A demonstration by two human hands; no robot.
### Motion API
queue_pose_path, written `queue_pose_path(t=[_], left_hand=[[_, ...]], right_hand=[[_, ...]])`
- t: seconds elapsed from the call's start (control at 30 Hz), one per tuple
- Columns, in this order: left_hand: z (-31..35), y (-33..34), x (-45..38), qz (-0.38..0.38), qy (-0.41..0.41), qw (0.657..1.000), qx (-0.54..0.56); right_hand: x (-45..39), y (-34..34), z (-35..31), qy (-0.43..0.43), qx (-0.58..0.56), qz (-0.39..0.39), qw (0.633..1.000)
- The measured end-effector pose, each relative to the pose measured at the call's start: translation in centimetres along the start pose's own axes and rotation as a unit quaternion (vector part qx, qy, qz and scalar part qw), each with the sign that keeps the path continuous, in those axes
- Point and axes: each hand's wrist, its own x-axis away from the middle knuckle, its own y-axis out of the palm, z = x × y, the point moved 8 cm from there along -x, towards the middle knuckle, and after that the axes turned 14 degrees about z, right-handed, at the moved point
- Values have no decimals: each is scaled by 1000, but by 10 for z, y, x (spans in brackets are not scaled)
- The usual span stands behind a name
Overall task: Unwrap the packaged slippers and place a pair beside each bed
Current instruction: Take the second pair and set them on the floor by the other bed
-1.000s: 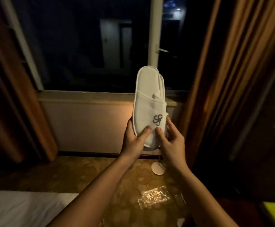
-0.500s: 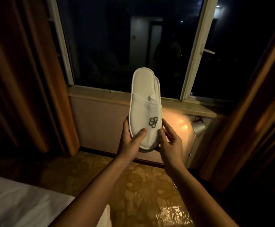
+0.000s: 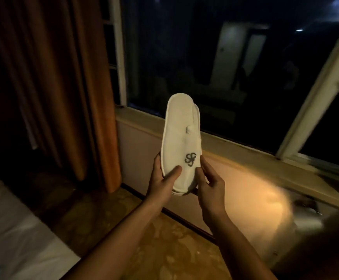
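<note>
slippers [image 3: 181, 144] stacked upright, toe end gripped between left hand [image 3: 160, 179], right hand [image 3: 211, 183]

The slippers [image 3: 181, 146] are held up in front of the window [image 3: 225, 67]; curtain [image 3: 63, 87] left of it, bed [image 3: 13, 239] lower left.

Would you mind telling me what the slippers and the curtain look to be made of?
Slippers: soft white fabric, matte, perhaps terry or felt; stitched edge and grey printed or embroidered logo. Curtain: heavy brown-orange cloth hanging in deep folds, slight sheen; the weave is too dim to tell.
</note>
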Motion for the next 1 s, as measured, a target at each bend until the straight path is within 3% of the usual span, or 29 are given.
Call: queue_pose_path(t=[0.17,0.63,0.77,1.0], left_hand=[[-14,-39,-101,88,9,996,-9],[-44,-95,-335,229,14,973,-19],[-44,-104,-401,256,61,965,-5],[-31,-162,-461,412,72,908,15]], right_hand=[[-60,106,42,31,-10,-89,996],[-216,338,127,65,-5,-238,969],[-258,410,149,58,-29,-297,953],[-283,540,180,38,-31,-438,897]])
